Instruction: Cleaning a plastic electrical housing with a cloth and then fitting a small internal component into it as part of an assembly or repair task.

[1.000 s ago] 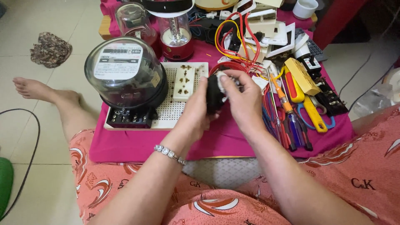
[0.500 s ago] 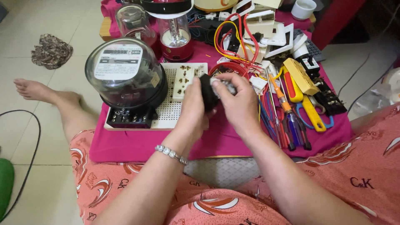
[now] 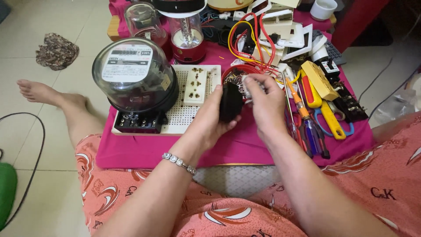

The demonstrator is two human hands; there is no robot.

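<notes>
Hands worked a small black electrical part over a pink-clothed table.

Left hand (image 3: 209,123) was wrapped around the black part (image 3: 230,103), fingers pressed against its side, holding it just above the pink cloth (image 3: 144,149). Right hand (image 3: 266,105) pinched the part's top edge between thumb and fingertips, beside a red dish of small metal pieces (image 3: 234,75). To the left, a glass-domed electricity meter (image 3: 133,77) and a white 2-outlet socket (image 3: 196,85) sat on a white perforated board (image 3: 186,115). Screwdrivers (image 3: 307,127) lay right of the hands.

Single head view — steeply downward, close over the cluttered pink cloth (image 3: 245,147).
</notes>
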